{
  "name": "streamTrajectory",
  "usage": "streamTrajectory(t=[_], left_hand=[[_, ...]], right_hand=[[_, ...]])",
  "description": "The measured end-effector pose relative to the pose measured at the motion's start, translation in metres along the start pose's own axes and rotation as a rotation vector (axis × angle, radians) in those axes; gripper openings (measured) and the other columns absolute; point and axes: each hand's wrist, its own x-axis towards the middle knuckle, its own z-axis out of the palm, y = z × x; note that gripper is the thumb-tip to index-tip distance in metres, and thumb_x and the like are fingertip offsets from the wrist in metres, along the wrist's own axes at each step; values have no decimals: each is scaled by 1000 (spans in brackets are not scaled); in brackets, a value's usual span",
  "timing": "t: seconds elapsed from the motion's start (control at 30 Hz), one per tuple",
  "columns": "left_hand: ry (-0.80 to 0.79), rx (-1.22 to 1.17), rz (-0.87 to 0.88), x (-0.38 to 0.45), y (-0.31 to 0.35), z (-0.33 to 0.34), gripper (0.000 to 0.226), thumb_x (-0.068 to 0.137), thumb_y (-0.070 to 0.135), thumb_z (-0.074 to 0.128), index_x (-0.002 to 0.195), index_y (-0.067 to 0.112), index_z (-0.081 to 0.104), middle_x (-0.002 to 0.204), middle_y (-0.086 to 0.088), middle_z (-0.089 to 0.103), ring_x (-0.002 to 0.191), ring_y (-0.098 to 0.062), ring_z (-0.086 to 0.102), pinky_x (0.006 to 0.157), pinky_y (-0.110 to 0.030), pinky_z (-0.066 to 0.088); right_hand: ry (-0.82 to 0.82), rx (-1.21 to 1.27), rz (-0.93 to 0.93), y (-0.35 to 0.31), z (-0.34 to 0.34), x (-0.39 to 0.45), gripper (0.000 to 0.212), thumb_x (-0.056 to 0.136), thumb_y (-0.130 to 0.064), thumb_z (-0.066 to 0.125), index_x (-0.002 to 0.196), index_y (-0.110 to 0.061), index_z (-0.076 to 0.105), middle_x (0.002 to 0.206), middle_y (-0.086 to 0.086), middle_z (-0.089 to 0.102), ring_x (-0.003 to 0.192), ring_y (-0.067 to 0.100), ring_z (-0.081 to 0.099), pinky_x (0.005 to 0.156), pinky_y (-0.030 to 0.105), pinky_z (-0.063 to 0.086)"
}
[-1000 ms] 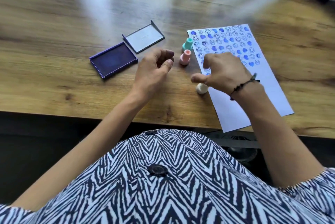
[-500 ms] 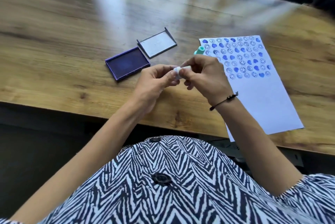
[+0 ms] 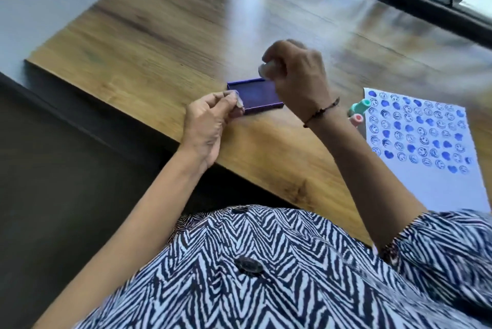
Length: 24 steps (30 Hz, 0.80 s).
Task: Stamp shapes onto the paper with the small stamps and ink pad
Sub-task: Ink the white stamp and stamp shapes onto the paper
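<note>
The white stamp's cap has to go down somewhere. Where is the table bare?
Bare wood lies left of the ink pad toward the table corner, and across the far side up to the window. Crowded: between the pad and the paper, where the teal stamp, the pink stamp and the right hand sit.

On the counter (image 3: 165, 43), the ink pad (image 3: 257, 98) lies between the hands, just below the right hand (image 3: 298, 75) and beside the left hand (image 3: 210, 121). Two stamps (image 3: 359, 111) and the paper (image 3: 426, 147) lie right of both.
</note>
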Motion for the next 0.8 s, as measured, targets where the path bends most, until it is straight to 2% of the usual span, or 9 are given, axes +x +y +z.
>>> streamTrajectory(t=[0.1,0.13,0.2,0.3,0.37,0.47,0.57,0.7,0.8], left_hand=[[59,29,27,-1,-4,1,16,84,-1,53,73,8,61,59,0,61,61,-12,54,65,-19,48],[66,48,22,-1,-5,2,13,85,-1,53,77,7,61,64,-4,60,63,-13,55,66,-19,49],[63,84,15,-1,-7,2,7,85,1,53,85,4,59,68,-7,57,64,-12,54,67,-19,50],[53,84,15,-2,-7,2,6,86,2,53,85,4,59,68,-8,56,63,-15,52,66,-21,47],[57,88,23,-1,-7,0,7,85,2,54,84,5,59,65,-6,57,61,-15,53,64,-20,47],[69,112,33,0,-9,-3,8,85,3,55,82,7,61,63,-3,59,61,-14,54,64,-19,48],[65,110,31,-1,-8,0,7,85,3,55,84,6,61,66,-6,58,62,-15,53,66,-21,46],[55,128,45,0,-7,1,5,84,5,57,86,6,61,69,-7,59,65,-15,54,68,-22,46],[58,137,66,-1,-8,6,6,84,5,56,84,8,61,69,-6,59,65,-13,54,66,-19,47]], right_hand=[[-232,-280,-141,3,23,4,19,82,-2,46,94,0,61,102,22,61,96,35,55,71,41,43],[-314,-337,-165,4,31,-2,20,82,-2,45,97,-1,58,105,21,59,98,35,53,70,41,42],[-372,-349,-167,6,33,-3,19,80,-1,46,95,-2,57,104,20,58,94,36,54,65,39,40],[-376,-243,-164,5,21,15,17,76,-1,49,83,-4,65,93,20,65,82,39,59,61,38,40],[-293,-205,-174,5,16,21,19,75,-2,50,79,-5,67,87,20,67,77,39,60,60,38,43],[-330,-256,-135,5,24,0,19,77,0,48,86,-3,65,95,20,61,78,39,56,59,40,39],[-383,-204,-115,6,21,3,20,75,3,48,85,-2,65,94,20,62,81,40,57,64,43,43],[-317,-165,-92,7,18,9,24,72,6,47,81,-2,67,91,22,64,80,40,58,61,38,37],[-364,-218,-63,7,23,-5,21,74,4,48,87,-1,63,96,21,60,81,38,56,59,33,30]])
